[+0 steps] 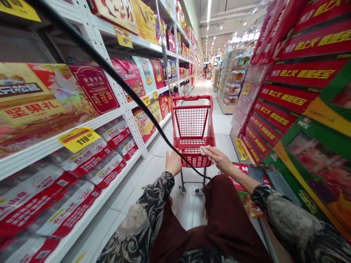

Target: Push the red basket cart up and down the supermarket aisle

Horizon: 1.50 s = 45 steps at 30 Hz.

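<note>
A red plastic shopping cart with grid walls stands in front of my knees. My left hand is at its near left edge, fingers curled against the rim, partly hidden from view. Over the cart's near right side reaches my right hand, its fingers pinching a crumpled white tissue against the red plastic. Inside the cart I see no goods, only bare grid. A black cable cuts across the view from the upper left, passes in front of the cart and ends near my right knee.
White shelves line the left side, with gift boxes and shrink-wrapped bottle packs. Red cartons and a green box are stacked close on the right. A tiled aisle runs ahead, with people far off.
</note>
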Available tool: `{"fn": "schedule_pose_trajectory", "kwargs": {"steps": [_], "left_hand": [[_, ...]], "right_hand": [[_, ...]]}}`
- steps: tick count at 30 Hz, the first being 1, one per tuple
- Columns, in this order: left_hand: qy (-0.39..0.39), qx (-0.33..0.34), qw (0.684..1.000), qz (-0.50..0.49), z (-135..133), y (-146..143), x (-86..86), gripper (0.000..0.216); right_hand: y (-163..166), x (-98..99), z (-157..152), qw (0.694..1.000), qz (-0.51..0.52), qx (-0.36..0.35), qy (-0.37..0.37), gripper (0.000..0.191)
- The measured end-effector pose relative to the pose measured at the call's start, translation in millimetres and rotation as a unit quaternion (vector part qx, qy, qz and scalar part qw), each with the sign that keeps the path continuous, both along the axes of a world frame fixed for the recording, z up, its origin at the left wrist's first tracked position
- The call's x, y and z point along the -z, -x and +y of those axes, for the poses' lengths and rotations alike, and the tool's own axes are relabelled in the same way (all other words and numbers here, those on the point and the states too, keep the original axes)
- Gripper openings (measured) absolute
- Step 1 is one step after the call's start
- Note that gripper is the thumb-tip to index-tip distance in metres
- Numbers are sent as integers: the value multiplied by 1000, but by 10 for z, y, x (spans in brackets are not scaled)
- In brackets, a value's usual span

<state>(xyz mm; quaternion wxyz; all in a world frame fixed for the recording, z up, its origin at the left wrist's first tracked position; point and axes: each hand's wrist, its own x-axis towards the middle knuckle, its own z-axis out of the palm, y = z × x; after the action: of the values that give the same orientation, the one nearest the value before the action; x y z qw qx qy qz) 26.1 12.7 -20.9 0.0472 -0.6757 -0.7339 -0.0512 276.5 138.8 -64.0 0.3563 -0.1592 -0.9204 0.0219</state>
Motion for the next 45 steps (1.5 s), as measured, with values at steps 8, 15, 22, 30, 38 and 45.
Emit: {"fn": "schedule_pose_trajectory", "kwargs": {"steps": [8,15,22,30,38,45], "left_hand": [[31,-17,999,-6,-290,-77,-24,66],[48,4,999,18,-522,-90,-101,65],[26,14,1000,5,-549,-265,-70,67],[44,15,999,2,-559,-358,-96,69],[53,-56,996,-43,-510,-244,-180,77],[38,-34,998,-33,-500,-339,-103,79]], "right_hand": [[663,86,-415,999,8,37,27,50],[461,100,-504,995,-63,58,-49,49],[220,133,-264,987,-12,160,-16,54],[617,144,-531,998,-15,61,-32,52],[389,-15,-280,989,-4,147,20,51],[923,-47,-618,999,-12,31,7,53]]}}
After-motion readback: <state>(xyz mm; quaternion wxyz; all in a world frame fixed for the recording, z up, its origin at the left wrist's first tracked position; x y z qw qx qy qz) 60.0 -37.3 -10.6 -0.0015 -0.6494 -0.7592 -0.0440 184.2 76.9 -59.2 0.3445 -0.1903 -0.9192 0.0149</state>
